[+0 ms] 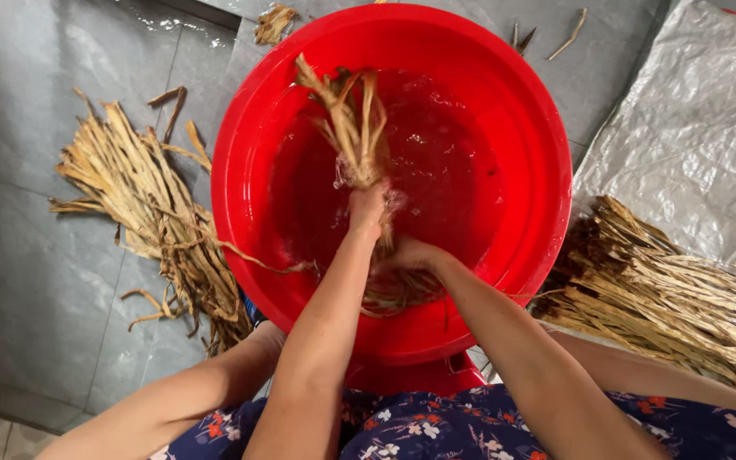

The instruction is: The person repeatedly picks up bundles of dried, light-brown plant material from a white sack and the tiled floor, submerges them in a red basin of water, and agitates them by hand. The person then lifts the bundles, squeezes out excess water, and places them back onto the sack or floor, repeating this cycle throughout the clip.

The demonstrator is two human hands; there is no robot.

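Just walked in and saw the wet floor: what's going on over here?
A seated person grips a bundle of dried leaf strips with both hands over a red basin of water. The left hand holds it upright, dripping; the right hand holds its lower end at the water. A wet pile lies on the floor to the left, a dry pile to the right by a plastic sheet.

A basin (pixel 504 94) of water fills the upper centre of the frame, one heap of dried leaf strips (pixel 151 217) on the floor at its left, another (pixel 666 298) at lower right, seemingly overlapping a plastic sheet (pixel 700 128).
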